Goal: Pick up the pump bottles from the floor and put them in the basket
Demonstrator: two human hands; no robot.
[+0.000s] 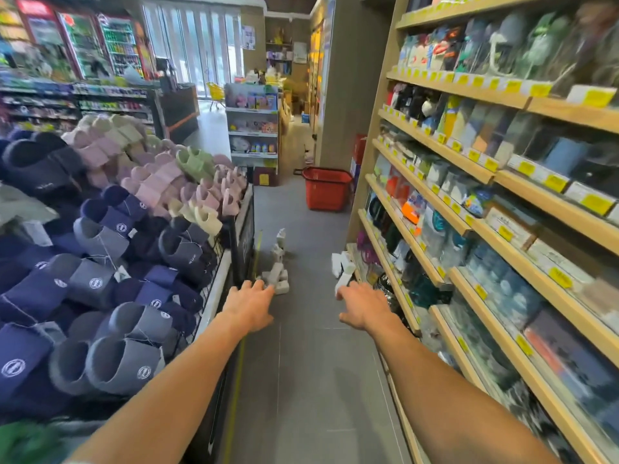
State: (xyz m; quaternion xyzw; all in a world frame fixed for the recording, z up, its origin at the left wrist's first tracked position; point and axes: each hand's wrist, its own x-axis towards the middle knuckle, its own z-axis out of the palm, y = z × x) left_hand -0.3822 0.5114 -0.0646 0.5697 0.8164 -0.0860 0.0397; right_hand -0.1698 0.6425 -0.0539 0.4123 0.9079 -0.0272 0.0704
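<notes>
Several white pump bottles lie on the grey floor of a shop aisle. One cluster (pixel 278 277) sits by the foot of the slipper bin, with more bottles (pixel 279 244) behind it. Another group (pixel 343 267) lies against the bottom shelf on the right. A red shopping basket (pixel 326 189) stands on the floor farther down the aisle. My left hand (pixel 249 303) is stretched forward with relaxed fingers, its tips near the left cluster. With loosely spread fingers my right hand (pixel 363 304) reaches just short of the right group. Neither hand holds anything.
A wire bin of slippers (pixel 100 229) fills the left side of the aisle. Wooden shelves (pixel 485 229) packed with goods line the right. A small display rack (pixel 253 128) and a checkout counter (pixel 179 105) stand beyond the basket.
</notes>
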